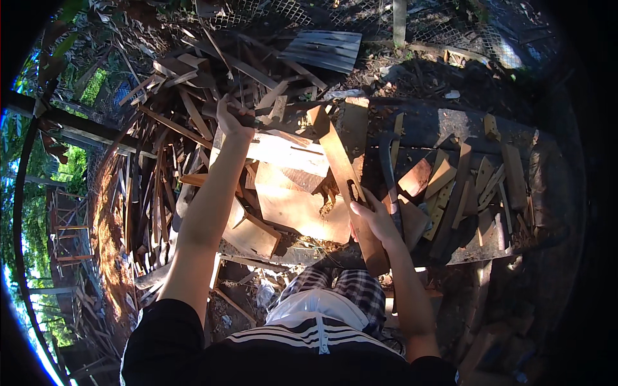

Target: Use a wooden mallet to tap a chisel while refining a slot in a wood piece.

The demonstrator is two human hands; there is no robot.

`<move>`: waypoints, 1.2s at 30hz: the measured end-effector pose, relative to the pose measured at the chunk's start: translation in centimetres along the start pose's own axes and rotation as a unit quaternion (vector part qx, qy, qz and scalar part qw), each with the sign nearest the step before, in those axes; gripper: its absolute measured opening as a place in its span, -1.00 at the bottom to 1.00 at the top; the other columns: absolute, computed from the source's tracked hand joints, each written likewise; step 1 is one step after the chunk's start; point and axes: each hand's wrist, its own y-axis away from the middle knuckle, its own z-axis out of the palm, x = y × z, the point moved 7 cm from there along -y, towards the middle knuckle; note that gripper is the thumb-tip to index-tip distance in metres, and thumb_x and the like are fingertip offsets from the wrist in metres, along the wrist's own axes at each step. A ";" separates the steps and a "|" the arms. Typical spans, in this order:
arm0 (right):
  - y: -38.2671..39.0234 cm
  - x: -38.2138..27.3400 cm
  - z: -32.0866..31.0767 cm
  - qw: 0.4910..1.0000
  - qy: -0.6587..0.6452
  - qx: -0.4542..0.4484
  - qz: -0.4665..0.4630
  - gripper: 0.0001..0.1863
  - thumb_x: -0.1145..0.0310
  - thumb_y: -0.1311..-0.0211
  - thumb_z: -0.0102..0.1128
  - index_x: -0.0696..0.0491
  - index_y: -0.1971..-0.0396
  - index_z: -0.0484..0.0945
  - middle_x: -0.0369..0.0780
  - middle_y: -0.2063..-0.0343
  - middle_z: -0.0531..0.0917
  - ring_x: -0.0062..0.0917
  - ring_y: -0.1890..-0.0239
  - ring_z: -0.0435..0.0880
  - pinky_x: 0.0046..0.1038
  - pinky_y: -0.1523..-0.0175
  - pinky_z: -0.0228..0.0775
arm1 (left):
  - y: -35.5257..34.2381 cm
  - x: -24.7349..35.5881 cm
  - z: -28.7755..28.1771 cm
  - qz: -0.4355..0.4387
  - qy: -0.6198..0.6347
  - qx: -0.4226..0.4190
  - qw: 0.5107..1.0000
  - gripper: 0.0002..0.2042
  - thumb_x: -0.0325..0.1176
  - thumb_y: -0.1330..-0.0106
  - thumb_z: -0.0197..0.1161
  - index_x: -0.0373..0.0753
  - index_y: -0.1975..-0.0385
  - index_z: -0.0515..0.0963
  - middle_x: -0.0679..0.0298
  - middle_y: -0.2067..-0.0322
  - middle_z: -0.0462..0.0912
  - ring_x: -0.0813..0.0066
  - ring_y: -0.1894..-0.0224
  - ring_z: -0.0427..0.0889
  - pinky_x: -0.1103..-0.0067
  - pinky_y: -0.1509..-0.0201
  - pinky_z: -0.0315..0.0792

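Observation:
A long wooden board with a slot near its lower middle slants across the bench in front of me. My right hand is closed round its edge beside the slot, thumb on top. Farther off to the left, my left hand is raised with its fingers curled at a dark, narrow thing, whose kind is hidden in shadow. Between my hands lie sunlit flat wood pieces and a pale plank. A dark curved blade-like tool rests just right of the board.
The dark workbench carries several wood offcuts at right. A large heap of scrap wood rises at left. Corrugated sheet metal lies beyond the bench, near a wire fence. A wooden post stands at the back.

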 end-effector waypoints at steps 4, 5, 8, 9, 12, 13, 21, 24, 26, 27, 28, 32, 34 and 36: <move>1.7 -2.0 -0.4 0.995 -0.045 0.018 -0.091 -0.45 0.31 -0.31 0.12 0.05 -0.26 0.22 -0.15 0.64 0.54 -0.44 0.73 0.53 -0.44 0.63 0.41 | 4.0 -2.3 4.6 0.045 -0.067 -0.036 0.996 -0.78 -0.28 -0.20 0.24 -0.12 0.61 0.37 0.38 0.72 0.29 0.55 0.71 0.29 0.55 0.60 0.20; 2.2 -2.4 -0.6 0.995 -0.044 0.020 -0.088 -0.45 0.31 -0.31 0.12 0.05 -0.26 0.22 -0.15 0.64 0.54 -0.44 0.73 0.53 -0.44 0.63 0.41 | 5.4 -2.9 6.0 0.072 -0.098 -0.033 0.992 -0.79 -0.30 -0.20 0.25 -0.15 0.59 0.39 0.36 0.72 0.30 0.54 0.72 0.30 0.56 0.63 0.20; 2.6 -2.7 -1.5 0.995 -0.035 0.052 -0.073 -0.50 0.31 -0.33 0.08 0.06 -0.23 0.22 -0.14 0.66 0.54 -0.42 0.75 0.52 -0.43 0.64 0.40 | 6.8 -3.3 7.1 0.109 -0.149 -0.053 0.981 -0.82 -0.29 -0.21 0.26 -0.20 0.52 0.43 0.35 0.69 0.33 0.53 0.73 0.30 0.58 0.65 0.22; 2.7 -2.5 -1.7 0.995 -0.037 0.054 -0.070 -0.50 0.31 -0.33 0.08 0.06 -0.23 0.22 -0.14 0.66 0.54 -0.42 0.75 0.52 -0.43 0.64 0.40 | 7.1 -3.5 7.6 0.110 -0.198 -0.080 0.971 -0.83 -0.26 -0.24 0.24 -0.18 0.47 0.46 0.36 0.67 0.34 0.52 0.72 0.30 0.57 0.63 0.26; 2.8 -1.6 -2.2 0.995 -0.072 0.052 -0.032 -0.37 0.27 -0.25 0.22 -0.03 -0.30 0.22 -0.22 0.61 0.54 -0.51 0.69 0.54 -0.47 0.59 0.42 | 8.3 -3.8 9.0 0.146 -0.210 -0.127 0.958 -0.81 -0.26 -0.23 0.25 -0.25 0.44 0.48 0.32 0.64 0.39 0.54 0.72 0.33 0.59 0.67 0.25; 3.0 -1.2 -2.3 0.995 -0.074 0.059 -0.025 -0.37 0.28 -0.25 0.22 -0.04 -0.30 0.22 -0.22 0.61 0.54 -0.51 0.68 0.54 -0.47 0.59 0.42 | 9.0 -3.7 9.8 0.178 -0.229 -0.157 0.944 -0.81 -0.27 -0.23 0.26 -0.26 0.44 0.48 0.31 0.63 0.41 0.54 0.72 0.34 0.58 0.67 0.26; 3.1 -0.3 -2.8 0.994 -0.071 0.078 -0.015 -0.39 0.28 -0.25 0.21 -0.05 -0.28 0.25 -0.22 0.61 0.52 -0.52 0.68 0.54 -0.47 0.59 0.42 | 10.8 -6.2 11.8 0.182 -0.235 -0.178 0.938 -0.77 -0.47 -0.16 0.30 -0.22 0.65 0.37 0.36 0.77 0.40 0.61 0.82 0.36 0.68 0.80 0.15; 3.1 -0.5 -2.9 0.995 -0.063 0.078 -0.003 -0.40 0.29 -0.25 0.22 -0.05 -0.28 0.26 -0.24 0.56 0.53 -0.54 0.65 0.56 -0.48 0.56 0.44 | 10.9 -6.6 11.5 0.188 -0.262 -0.190 0.927 -0.79 -0.49 -0.15 0.29 -0.22 0.62 0.38 0.37 0.74 0.42 0.63 0.80 0.37 0.69 0.77 0.19; 3.2 -0.5 -3.5 0.994 -0.049 0.098 -0.011 -0.40 0.30 -0.24 0.23 -0.03 -0.27 0.27 -0.25 0.49 0.54 -0.56 0.62 0.57 -0.50 0.54 0.46 | 11.0 -7.1 11.2 0.195 -0.262 -0.191 0.926 -0.80 -0.50 -0.15 0.29 -0.23 0.61 0.39 0.37 0.73 0.43 0.63 0.80 0.37 0.69 0.76 0.21; 3.1 -0.6 -3.4 0.994 -0.048 0.096 -0.012 -0.40 0.30 -0.24 0.23 -0.03 -0.27 0.27 -0.25 0.49 0.54 -0.56 0.62 0.57 -0.50 0.54 0.46 | 11.0 -7.1 11.2 0.207 -0.263 -0.193 0.922 -0.81 -0.50 -0.15 0.29 -0.23 0.59 0.39 0.37 0.72 0.44 0.64 0.79 0.38 0.70 0.75 0.22; 3.1 -0.7 -3.3 0.994 -0.051 0.094 -0.016 -0.40 0.31 -0.24 0.23 -0.02 -0.27 0.27 -0.26 0.48 0.54 -0.57 0.60 0.57 -0.50 0.53 0.47 | 11.1 -7.1 11.1 0.205 -0.277 -0.178 0.922 -0.83 -0.53 -0.13 0.28 -0.25 0.58 0.39 0.37 0.69 0.45 0.67 0.74 0.39 0.72 0.69 0.26; 3.4 -1.6 -3.1 0.993 -0.034 0.104 -0.052 -0.40 0.33 -0.24 0.24 -0.01 -0.27 0.27 -0.27 0.43 0.55 -0.59 0.56 0.59 -0.53 0.49 0.49 | 11.3 -7.6 10.9 0.236 -0.340 -0.191 0.890 -0.84 -0.56 -0.08 0.26 -0.27 0.54 0.37 0.38 0.59 0.47 0.68 0.58 0.43 0.70 0.51 0.34; 3.8 -4.3 -2.4 0.985 0.032 0.129 -0.111 -0.40 0.34 -0.25 0.23 0.00 -0.28 0.26 -0.25 0.39 0.57 -0.60 0.53 0.60 -0.55 0.47 0.49 | 11.4 -7.5 10.9 0.281 -0.354 -0.187 0.872 -0.85 -0.57 -0.08 0.26 -0.28 0.52 0.38 0.38 0.58 0.46 0.67 0.55 0.42 0.67 0.46 0.35; 4.9 -8.8 -1.5 0.963 0.131 0.161 -0.172 -0.39 0.34 -0.27 0.21 0.01 -0.30 0.25 -0.19 0.14 0.59 -0.55 0.29 0.66 -0.54 0.20 0.53 | 11.9 -7.5 11.4 0.327 -0.309 -0.215 0.867 -0.88 -0.52 -0.12 0.22 -0.26 0.51 0.39 0.38 0.64 0.47 0.68 0.68 0.41 0.70 0.62 0.31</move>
